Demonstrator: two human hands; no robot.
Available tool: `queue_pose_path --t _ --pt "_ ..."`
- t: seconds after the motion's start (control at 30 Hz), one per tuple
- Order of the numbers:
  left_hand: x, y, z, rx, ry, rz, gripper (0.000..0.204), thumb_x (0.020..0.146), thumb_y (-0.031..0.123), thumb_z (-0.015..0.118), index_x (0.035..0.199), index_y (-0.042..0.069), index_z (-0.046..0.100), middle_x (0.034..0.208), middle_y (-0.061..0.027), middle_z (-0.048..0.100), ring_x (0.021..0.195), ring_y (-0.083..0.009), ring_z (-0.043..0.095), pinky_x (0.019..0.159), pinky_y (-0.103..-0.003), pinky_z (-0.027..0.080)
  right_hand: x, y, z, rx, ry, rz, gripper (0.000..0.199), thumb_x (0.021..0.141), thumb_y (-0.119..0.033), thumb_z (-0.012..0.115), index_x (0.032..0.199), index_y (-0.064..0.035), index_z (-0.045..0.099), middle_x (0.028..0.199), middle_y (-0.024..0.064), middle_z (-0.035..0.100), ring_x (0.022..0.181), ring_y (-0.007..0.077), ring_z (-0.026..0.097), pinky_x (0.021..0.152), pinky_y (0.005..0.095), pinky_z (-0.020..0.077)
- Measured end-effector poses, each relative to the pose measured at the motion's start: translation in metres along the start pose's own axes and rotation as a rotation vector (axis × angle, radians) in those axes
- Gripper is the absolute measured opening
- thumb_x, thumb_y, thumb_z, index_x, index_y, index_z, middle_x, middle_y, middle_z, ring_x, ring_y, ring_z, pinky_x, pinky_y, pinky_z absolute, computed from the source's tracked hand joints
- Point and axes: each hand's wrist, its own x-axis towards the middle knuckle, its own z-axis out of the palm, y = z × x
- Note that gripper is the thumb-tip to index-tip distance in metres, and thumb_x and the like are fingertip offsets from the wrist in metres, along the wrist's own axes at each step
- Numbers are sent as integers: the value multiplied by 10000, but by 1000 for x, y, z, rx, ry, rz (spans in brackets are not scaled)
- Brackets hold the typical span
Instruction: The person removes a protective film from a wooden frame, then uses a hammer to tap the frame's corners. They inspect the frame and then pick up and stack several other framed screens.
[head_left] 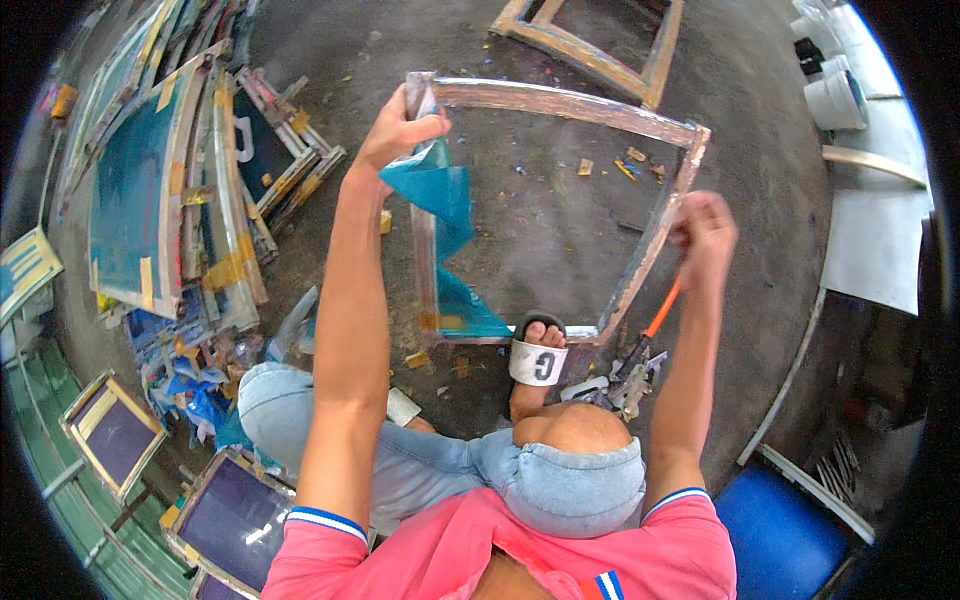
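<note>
A screen printing frame [555,97] is held tilted over the floor, its wooden bars worn and its middle largely bare. Torn teal mesh [445,200] hangs in folds along the left bar. My left hand [405,130] grips the upper left corner, thumb over the bar and mesh edge. Closed and blurred by motion, my right hand [705,235] is beside the right bar; what its fingers hold is hidden. Just below that wrist shows an orange rod-like handle [662,310]; I cannot tell whether it is held or lies on the floor. My sandalled foot [538,350] is at the lower bar.
Several stacked frames [140,200] lean at the left, with blue scraps [195,385] below them. Another wooden frame [640,80] lies beyond mine. Debris [630,385] sits near my foot. White buckets [835,100] stand at the far right and a blue panel [775,535] at the lower right.
</note>
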Motion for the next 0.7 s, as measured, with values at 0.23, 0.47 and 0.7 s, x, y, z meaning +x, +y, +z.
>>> queue_pose_path --t 0.23,0.47,0.7 --pt "6 24 -5 220 -147 -130 382 805 117 653 1141 20 498 937 -70 621 852 -162 626 759 -315 516 -164 57 229 32 -1341 -157 254 820 -123 684 1067 -64 683 996 139 700 953 271 671 803 366 533" --pt "6 52 -29 519 -190 -220 314 808 211 720 1022 8 611 881 -30 633 772 -115 588 652 -284 469 -132 -34 255 -533 -1918 -627 403 825 -260 704 1202 -122 663 1048 165 706 953 342 669 824 389 528" --pt "14 90 15 1385 -154 -225 352 846 316 706 892 -30 671 838 -198 689 779 -309 680 711 -433 505 84 -41 204 -842 -416 -640 573 972 -570 403 1032 -82 696 959 220 693 957 400 657 834 496 503"
